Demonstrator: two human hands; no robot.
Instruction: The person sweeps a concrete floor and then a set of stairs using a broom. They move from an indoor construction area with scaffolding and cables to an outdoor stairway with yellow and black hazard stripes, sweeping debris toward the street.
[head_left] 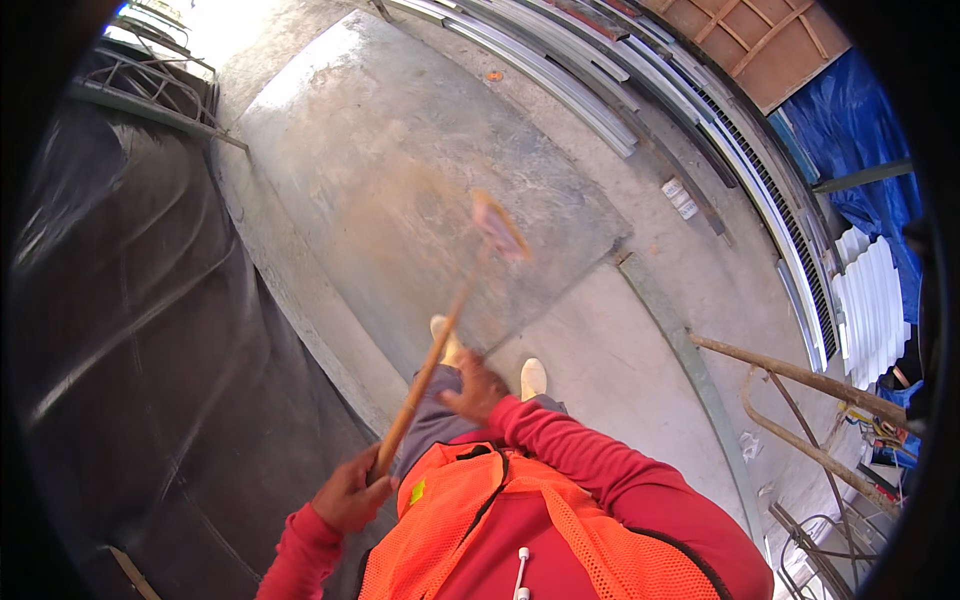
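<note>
The long-handled tool (426, 372) runs aslant through the middle of the frame, from just below and left of centre up to its head (502, 228), a little above and right of centre. Its handle is a plain stick, orange-brown and smooth-looking near the hands. The head is a smear from where I stand, pinkish with an orange-yellow edge; I can't make out what kind it is. It is over a large grey sheet (330, 130) on the floor, near an orange-brown dusty patch (400, 205), and whether it touches the surface I can't tell.

The left hand (352, 490), lower and left of centre, is closed round the handle near its bottom end, the fingers wrapped about the stick. The right hand (476, 388), near the centre, is partly open, its fingers loosely bent just to the right of the handle rather than round it; I can't say whether a fingertip brushes the wood.

The left forearm comes up from the lower edge in a red sleeve (300, 555), the wrist bent toward the stick. The right arm reaches across from the lower right, over the front of an orange mesh vest (435, 530), with the back of the hand upward. Two pale boots (534, 378) show beyond the hands, and a black sheet (130, 330) fills the left side.
</note>
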